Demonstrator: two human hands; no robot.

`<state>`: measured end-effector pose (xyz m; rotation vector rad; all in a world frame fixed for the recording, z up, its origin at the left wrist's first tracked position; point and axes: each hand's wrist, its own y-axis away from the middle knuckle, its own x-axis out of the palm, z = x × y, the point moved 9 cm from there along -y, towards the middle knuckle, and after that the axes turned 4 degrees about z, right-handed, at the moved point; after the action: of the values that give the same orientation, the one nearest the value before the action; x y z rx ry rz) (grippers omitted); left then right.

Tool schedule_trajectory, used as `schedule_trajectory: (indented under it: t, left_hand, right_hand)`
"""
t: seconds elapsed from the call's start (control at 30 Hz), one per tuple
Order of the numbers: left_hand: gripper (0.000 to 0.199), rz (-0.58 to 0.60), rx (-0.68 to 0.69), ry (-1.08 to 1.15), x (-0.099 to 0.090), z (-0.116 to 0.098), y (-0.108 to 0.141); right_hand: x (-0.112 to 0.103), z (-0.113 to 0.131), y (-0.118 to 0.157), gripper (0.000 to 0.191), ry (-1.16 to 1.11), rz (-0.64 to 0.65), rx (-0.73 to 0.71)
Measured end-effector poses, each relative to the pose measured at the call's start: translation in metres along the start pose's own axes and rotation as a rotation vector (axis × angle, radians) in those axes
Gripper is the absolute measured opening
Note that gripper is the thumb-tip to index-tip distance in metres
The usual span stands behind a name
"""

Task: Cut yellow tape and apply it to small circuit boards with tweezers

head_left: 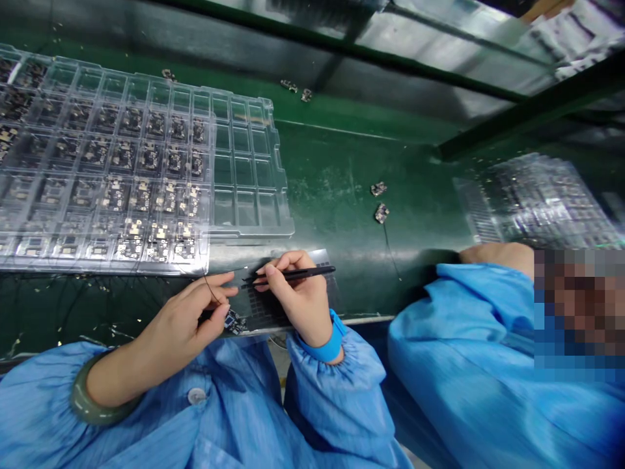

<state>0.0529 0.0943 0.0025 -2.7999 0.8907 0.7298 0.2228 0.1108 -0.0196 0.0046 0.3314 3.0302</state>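
My left hand (pixel 183 319) pinches a small circuit board (pixel 235 321) between thumb and fingers at the bench's front edge. A thin dark wire runs up past its fingers, and its index finger points towards the right hand. My right hand (pixel 305 299) grips black tweezers (pixel 319 270) like a pen, their tips pointing left, close to the left fingertips. Whether the tips hold anything is too small to tell. Beneath the right hand lies a clear sheet with rows of small dark pieces (pixel 261 309), partly covered by that hand.
Clear compartment trays (pixel 254 228) with many circuit boards stand at the left, wires hanging over the front. Loose boards (pixel 381 213) lie on the green bench (pixel 332 176). A co-worker's blue sleeve (pixel 469 312) is close on the right, near another blurred tray stack (pixel 547 195).
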Motion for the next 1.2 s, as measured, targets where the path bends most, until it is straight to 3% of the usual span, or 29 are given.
schedule_trajectory:
  t: [0.37, 0.67, 0.83, 1.03, 1.2]
  left_hand:
    - [0.010, -0.034, 0.026, 0.122, -0.004, -0.004, 0.002]
    - [0.011, -0.068, 0.060, 0.236, -0.008, -0.007, 0.004]
    - [0.010, -0.150, 0.154, 0.160, -0.016, -0.014, 0.004]
    - [0.010, -0.208, 0.198, 0.121, -0.021, -0.019, 0.006]
    - [0.010, -0.244, 0.221, 0.126, -0.024, -0.022, 0.008]
  right_hand:
    - [-0.012, 0.008, 0.014, 0.027, -0.050, -0.142, -0.102]
    - [0.007, 0.013, 0.027, 0.029, -0.152, -0.108, -0.108]
    - [0.013, 0.022, 0.033, 0.023, -0.205, -0.118, -0.138]
    - [0.018, 0.035, 0.041, 0.017, -0.152, -0.100, -0.265]
    - [0.009, 0.045, 0.050, 0.015, -0.182, -0.207, -0.421]
